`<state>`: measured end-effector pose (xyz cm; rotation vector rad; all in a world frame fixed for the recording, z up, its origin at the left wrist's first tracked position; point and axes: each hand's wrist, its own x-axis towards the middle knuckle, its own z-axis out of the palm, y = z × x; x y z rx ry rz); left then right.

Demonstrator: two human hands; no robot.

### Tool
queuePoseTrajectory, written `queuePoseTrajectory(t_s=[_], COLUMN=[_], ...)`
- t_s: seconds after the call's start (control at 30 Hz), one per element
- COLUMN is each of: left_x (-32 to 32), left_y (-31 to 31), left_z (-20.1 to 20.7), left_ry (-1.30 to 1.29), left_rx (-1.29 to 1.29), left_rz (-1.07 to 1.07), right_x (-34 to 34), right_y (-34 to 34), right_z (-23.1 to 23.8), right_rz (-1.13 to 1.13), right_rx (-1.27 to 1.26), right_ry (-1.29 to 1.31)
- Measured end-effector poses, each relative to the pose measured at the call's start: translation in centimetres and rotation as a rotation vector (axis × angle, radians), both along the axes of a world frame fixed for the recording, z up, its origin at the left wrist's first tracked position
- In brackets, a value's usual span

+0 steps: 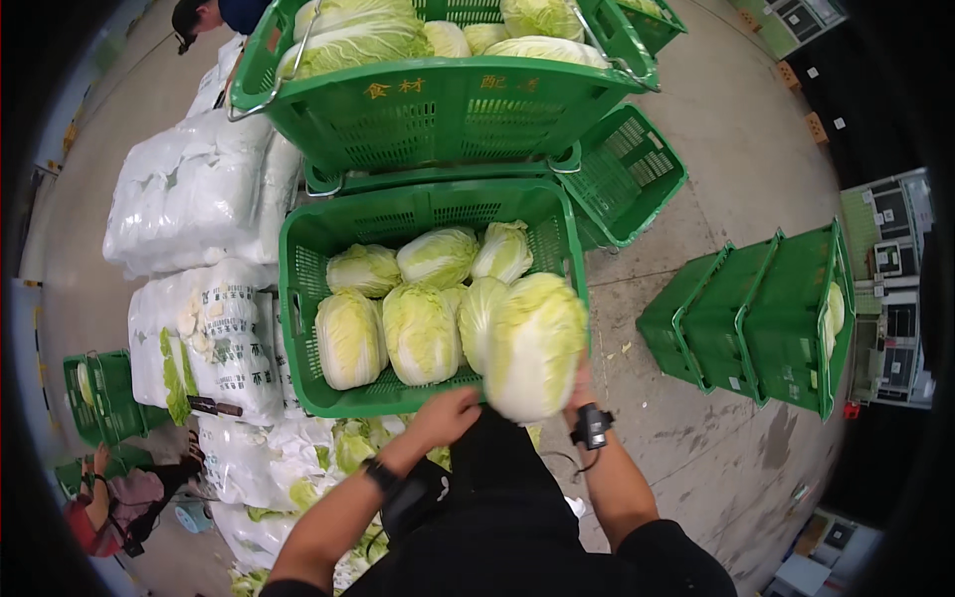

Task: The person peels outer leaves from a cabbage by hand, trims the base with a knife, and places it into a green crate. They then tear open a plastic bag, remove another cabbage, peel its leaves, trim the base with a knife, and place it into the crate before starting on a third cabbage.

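Note:
My right hand (581, 386) holds a large napa cabbage (537, 343) from its right side, most of the fingers hidden behind it. The cabbage is tilted over the near right corner of a green plastic crate (348, 405). My left hand (448, 416) is at the crate's near rim, its fingers curled together and nothing visible in them. Inside the crate lie several more napa cabbages in two rows, among them one at the near left (350, 338) and one in the near middle (421, 333). Another cabbage (477, 318) is partly covered by the held one.
Beyond stands a raised green crate (448, 104) full of cabbages, with metal handles. An empty crate (627, 184) sits behind right; stacked crates (746, 318) stand at right. Plastic-wrapped bundles (199, 194) line the left, with a knife (214, 406) on one. Other people are at left.

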<state>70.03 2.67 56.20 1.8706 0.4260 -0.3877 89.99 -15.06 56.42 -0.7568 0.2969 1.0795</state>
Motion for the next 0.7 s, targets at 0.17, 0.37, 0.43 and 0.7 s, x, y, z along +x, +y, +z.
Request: queuePoseTrajectory(t_s=[0.17,0.37,0.43,0.7], left_x=[13.6,11.3,10.1,8.9], left_y=[-0.8,2.1,3.2,6.0], left_z=[-6.9,-11.7,-11.3,-11.1], left_ry=[-0.226,-0.072,-0.053,-0.083], left_rx=[0.600,0.593,0.582,0.537], left_rz=[-0.477,-0.550,-0.552,-0.529], right_x=[8.2,11.7,9.3,2.9], right_y=[-3.8,-2.4,1.6,4.4], right_z=[0.7,1.2,0.9,-8.5], right_rz=[-0.105,0.168,0.530,1.227], right_rx=[-0.265,-0.630,-1.132,-1.324], right_ry=[-0.132,-0.438,-0.998,-1.403])
